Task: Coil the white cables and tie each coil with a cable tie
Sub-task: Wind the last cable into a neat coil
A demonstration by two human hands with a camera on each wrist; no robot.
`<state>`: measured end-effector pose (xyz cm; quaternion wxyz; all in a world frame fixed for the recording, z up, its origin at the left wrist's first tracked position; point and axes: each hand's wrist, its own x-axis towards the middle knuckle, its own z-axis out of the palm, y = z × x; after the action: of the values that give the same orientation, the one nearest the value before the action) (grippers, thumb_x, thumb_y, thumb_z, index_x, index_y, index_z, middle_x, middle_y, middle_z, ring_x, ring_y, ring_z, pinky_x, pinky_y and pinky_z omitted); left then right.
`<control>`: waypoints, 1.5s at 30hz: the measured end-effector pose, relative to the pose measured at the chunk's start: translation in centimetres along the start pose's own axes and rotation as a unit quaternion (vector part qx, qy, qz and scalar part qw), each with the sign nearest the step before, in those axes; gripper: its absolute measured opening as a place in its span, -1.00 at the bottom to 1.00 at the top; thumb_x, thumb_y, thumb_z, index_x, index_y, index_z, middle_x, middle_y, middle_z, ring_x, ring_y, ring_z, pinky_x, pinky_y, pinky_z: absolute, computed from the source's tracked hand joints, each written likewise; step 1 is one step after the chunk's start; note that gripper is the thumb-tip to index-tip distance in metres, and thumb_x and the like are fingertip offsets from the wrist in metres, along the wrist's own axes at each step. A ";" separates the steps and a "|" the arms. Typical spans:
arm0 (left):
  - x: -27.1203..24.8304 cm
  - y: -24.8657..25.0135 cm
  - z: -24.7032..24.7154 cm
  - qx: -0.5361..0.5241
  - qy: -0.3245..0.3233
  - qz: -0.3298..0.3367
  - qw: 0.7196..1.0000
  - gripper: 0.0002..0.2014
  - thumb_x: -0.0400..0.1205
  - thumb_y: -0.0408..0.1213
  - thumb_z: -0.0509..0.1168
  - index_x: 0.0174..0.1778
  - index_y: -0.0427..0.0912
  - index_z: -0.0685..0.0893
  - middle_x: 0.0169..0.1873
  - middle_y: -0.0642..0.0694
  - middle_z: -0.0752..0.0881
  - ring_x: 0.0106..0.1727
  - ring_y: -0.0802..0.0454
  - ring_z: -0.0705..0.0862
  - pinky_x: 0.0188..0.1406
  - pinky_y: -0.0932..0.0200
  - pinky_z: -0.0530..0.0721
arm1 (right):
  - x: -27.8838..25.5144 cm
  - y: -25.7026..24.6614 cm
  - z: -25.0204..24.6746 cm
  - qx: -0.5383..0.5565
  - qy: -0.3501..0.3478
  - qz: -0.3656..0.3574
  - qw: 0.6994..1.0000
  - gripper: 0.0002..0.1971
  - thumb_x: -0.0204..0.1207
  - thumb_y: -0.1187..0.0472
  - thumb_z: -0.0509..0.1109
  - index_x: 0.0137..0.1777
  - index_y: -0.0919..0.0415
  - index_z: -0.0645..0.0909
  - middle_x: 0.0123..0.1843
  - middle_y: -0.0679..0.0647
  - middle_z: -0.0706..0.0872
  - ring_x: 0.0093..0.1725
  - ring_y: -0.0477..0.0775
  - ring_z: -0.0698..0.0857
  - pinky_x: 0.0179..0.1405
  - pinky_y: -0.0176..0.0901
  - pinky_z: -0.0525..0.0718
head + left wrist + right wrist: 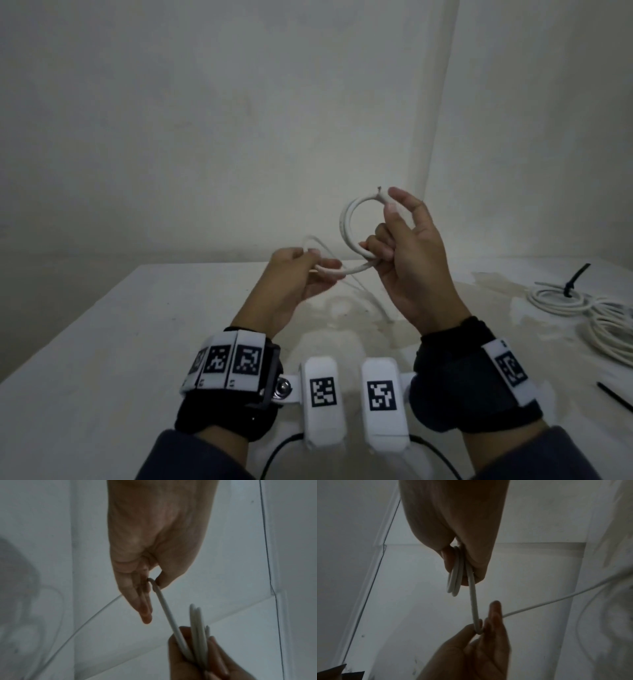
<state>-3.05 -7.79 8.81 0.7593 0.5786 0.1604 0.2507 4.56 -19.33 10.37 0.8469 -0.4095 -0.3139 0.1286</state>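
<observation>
Above the white table, my right hand grips a small coil of white cable, its index fingertip touching the cut cable end at the top. From the coil, one strand runs left to my left hand, which pinches it between thumb and fingers. The left wrist view shows that pinch on the strand. In the right wrist view the coil's loops sit under my right thumb. The rest of the cable trails down to the table.
At the table's right side lies a finished coil bound with a black cable tie, with more loose white cable beside it. A spare black cable tie lies near the right edge. Walls close in behind and at right.
</observation>
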 end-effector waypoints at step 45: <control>-2.8 4.1 0.4 0.324 -0.034 0.262 0.909 -0.74 0.69 -0.21 0.24 -0.07 -0.27 0.80 -0.74 0.20 0.44 -0.67 0.28 0.41 -0.55 0.36 0.34 | -0.6 -2.5 -0.4 -0.469 -0.070 -0.153 0.867 -0.97 0.52 0.05 0.46 -0.08 -0.12 0.72 -0.15 -0.12 0.68 -0.16 -0.20 0.59 -0.21 -0.35 0.44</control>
<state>-5.93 -8.85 12.70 0.4423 0.8221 0.0500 0.3550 4.24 -21.42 11.82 0.5399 -0.6950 -0.4547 -0.1367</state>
